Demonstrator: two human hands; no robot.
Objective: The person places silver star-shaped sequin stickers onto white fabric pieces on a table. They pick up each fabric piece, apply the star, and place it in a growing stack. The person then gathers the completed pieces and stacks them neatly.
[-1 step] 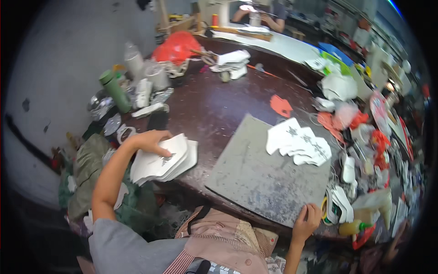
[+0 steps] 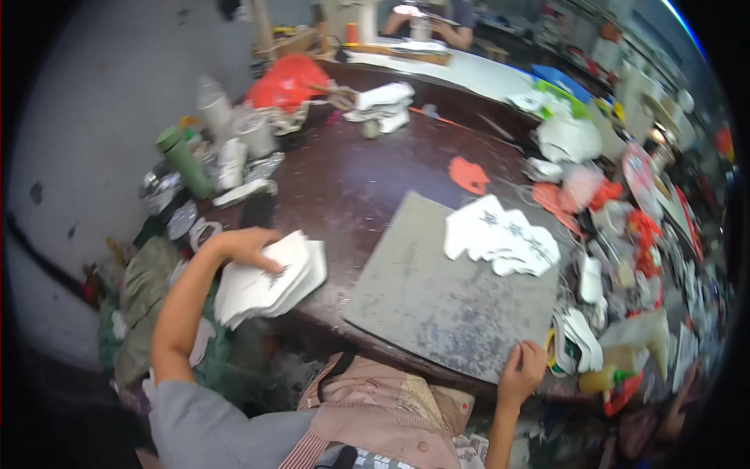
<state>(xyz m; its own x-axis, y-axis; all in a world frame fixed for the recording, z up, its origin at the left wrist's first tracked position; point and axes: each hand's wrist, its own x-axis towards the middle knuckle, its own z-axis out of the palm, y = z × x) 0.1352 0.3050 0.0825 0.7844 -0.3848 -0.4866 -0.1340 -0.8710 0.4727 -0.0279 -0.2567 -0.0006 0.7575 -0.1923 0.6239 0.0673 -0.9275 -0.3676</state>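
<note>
My left hand (image 2: 248,247) grips a stack of white flat cut pieces (image 2: 273,283) at the table's near left edge. Its thumb lies on top, beside a dark printed motif; the other fingers are partly hidden. My right hand (image 2: 523,371) rests at the near right corner of a worn grey board (image 2: 414,289). Thumb and fingers are loosely bent and apart, and I see nothing between them. On the board's far right part, several white pieces with dark motifs (image 2: 504,236) lie fanned out and overlapping.
The dark table (image 2: 375,168) carries a red-orange scrap (image 2: 467,175), folded white pieces (image 2: 383,104) and a red bag (image 2: 289,82). A green bottle (image 2: 184,162) stands left. Clutter lines the right, including a yellow bottle (image 2: 598,381). Another person's hands (image 2: 449,33) are across the table.
The view has shifted a little, so everything sits slightly further left in the picture. Both hands keep their places on the stack and at the board's corner.
</note>
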